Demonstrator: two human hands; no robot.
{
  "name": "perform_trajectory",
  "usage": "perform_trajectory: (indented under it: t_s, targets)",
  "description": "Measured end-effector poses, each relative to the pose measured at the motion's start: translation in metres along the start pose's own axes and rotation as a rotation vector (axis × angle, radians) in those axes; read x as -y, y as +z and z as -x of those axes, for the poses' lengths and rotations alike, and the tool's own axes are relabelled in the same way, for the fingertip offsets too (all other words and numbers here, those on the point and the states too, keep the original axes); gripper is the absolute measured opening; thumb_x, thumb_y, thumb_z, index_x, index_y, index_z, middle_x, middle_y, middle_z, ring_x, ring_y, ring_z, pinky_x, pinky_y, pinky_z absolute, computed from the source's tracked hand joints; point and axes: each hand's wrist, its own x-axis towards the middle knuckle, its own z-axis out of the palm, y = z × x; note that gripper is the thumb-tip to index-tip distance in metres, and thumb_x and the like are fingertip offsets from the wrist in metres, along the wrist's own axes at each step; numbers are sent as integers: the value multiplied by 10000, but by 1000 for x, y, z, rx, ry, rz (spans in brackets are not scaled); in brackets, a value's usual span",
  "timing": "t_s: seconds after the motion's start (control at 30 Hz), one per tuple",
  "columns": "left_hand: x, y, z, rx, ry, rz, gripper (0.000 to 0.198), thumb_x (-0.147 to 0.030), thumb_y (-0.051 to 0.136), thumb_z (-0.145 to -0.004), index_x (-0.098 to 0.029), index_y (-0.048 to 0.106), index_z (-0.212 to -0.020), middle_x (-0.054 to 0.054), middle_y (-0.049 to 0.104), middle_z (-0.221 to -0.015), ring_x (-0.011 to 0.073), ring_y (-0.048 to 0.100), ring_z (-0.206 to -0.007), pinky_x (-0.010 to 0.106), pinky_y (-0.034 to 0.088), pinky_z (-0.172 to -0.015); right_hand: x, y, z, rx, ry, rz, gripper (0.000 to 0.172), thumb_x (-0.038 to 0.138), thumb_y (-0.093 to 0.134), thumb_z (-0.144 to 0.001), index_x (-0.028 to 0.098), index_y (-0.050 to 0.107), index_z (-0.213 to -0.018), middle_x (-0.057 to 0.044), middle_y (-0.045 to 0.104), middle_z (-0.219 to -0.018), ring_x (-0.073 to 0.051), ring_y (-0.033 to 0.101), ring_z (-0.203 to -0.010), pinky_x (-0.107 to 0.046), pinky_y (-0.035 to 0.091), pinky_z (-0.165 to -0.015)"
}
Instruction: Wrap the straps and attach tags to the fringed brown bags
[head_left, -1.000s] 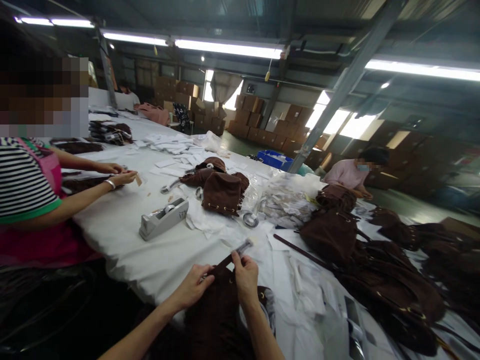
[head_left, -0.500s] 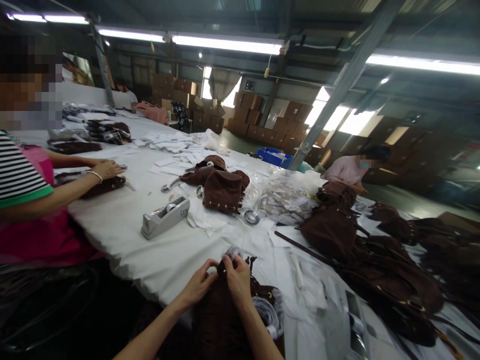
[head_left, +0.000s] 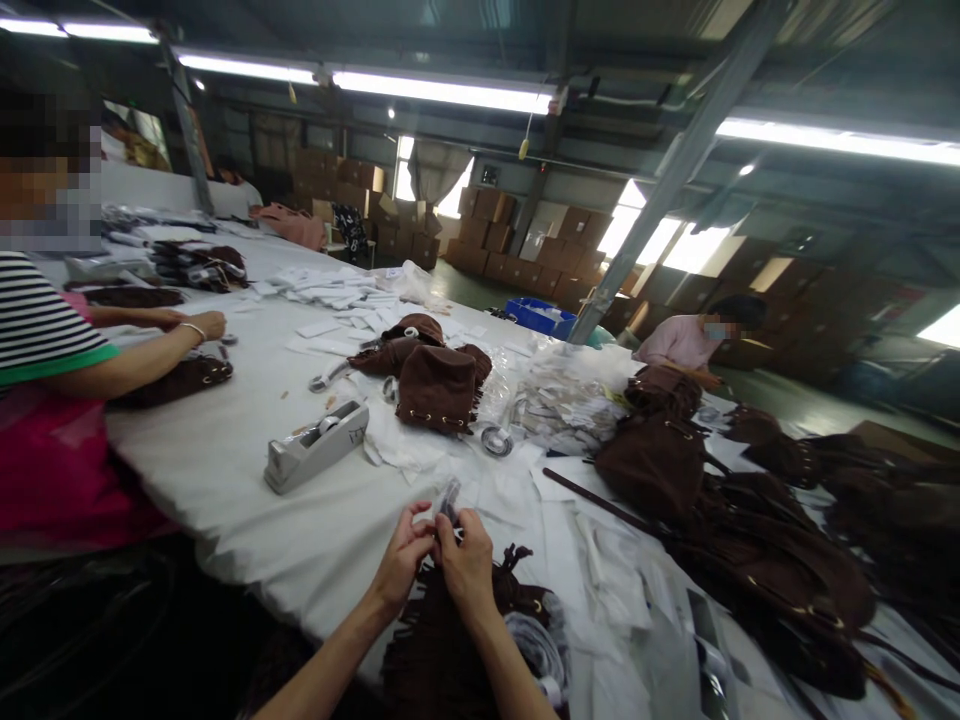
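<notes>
Near the front edge of the table, a brown fringed bag [head_left: 420, 630] lies under my hands. My right hand [head_left: 466, 565] is closed, pinching a small piece wrapped in clear plastic [head_left: 448, 497] that sticks up past the fingertips. Against it, my left hand [head_left: 401, 560] has its fingers bent inward, the index finger slightly raised; what its fingertips grip is hidden. A coiled strap in clear plastic [head_left: 541, 650] rests on the bag beside my right forearm. The bag's tassel [head_left: 517, 558] shows just right of my right hand.
A grey tape dispenser [head_left: 319, 445] stands ahead on the left. Another brown bag [head_left: 436, 388] sits beyond my hands, near a plastic-wrapped coil [head_left: 496, 440]. Brown bags [head_left: 757, 560] are heaped at right. A co-worker's hands [head_left: 206, 328] work at the left.
My hands have come up a little from the bag and closer together, with the plastic-wrapped piece now tilted upward. More of the bag's fringe shows. The view has shifted slightly.
</notes>
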Motion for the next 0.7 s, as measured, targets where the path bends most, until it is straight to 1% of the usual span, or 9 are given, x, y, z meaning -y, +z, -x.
perform_trajectory:
  t_s: [0.07, 0.1, 0.2, 0.27, 0.33, 0.43, 0.5, 0.6, 0.7]
  targets:
    - [-3, 1, -1, -36, -10, 27, 582, -409, 595, -805, -205, 403, -1316, 1, 627, -784, 158, 577, -728, 291, 442, -745, -2, -1, 3, 25, -25, -2, 188, 324, 491, -873, 192, 589, -782, -52, 573, -807, -205, 528, -792, -327, 421, -742]
    - [-3, 1, -2, -43, 4, 4, 572, -433, 589, -810, -198, 432, -1308, 11, 633, -804, 165, 577, -747, 298, 441, -766, -4, -1, 6, 55, -45, -16, 168, 298, 494, -864, 189, 617, -830, -68, 590, -865, -215, 535, -838, -340, 420, -781]
    - [3, -5, -1, -15, 61, -153, 410, -466, 584, -815, -148, 621, -1071, 43, 633, -848, 181, 560, -798, 292, 432, -802, -9, -3, 16, 173, -33, -164, 209, 224, 516, -809, 196, 670, -947, -84, 623, -1018, -231, 549, -956, -352, 400, -880]
    - [9, -9, 1, 8, 83, -291, 358, -473, 539, -846, -140, 656, -908, 23, 596, -740, 166, 535, -724, 271, 430, -734, -13, -6, 15, 206, 125, -350, 199, 264, 537, -790, 190, 694, -888, -70, 660, -971, -232, 575, -932, -331, 415, -861]
    - [12, -12, 5, 43, 121, -426, 359, -470, 501, -871, -148, 655, -835, 2, 544, -662, 152, 505, -660, 255, 414, -667, -15, -10, 7, 200, 369, -588, 274, 400, 541, -801, 174, 697, -790, -57, 684, -833, -221, 601, -819, -310, 444, -767]
    - [11, -12, 8, 157, 215, -578, 343, -441, 466, -895, -164, 666, -863, 19, 555, -726, 161, 511, -696, 256, 411, -674, -15, -15, -15, 224, 663, -912, 437, 576, 595, -743, 147, 680, -727, -47, 667, -671, -183, 588, -643, -281, 440, -620]
    - [9, -12, 7, 219, 249, -643, 331, -417, 441, -910, -178, 669, -934, 30, 566, -763, 170, 521, -722, 261, 416, -693, -14, -16, -29, 240, 769, -1062, 444, 574, 688, -670, 133, 669, -715, -48, 657, -632, -165, 575, -592, -264, 429, -563]
    - [11, -14, 3, 224, 249, -685, 344, -401, 395, -926, -191, 651, -1021, 32, 568, -758, 180, 537, -723, 272, 426, -708, -15, -16, -39, 151, 804, -1184, 389, 507, 768, -612, 148, 640, -687, -33, 644, -616, -155, 563, -567, -249, 415, -520]
    - [21, -20, -2, 208, 235, -719, 363, -408, 365, -930, -193, 657, -953, 34, 572, -737, 189, 548, -719, 285, 437, -711, -19, -17, -40, 62, 729, -1184, 340, 454, 782, -611, 178, 621, -727, -9, 641, -646, -150, 560, -582, -240, 411, -527]
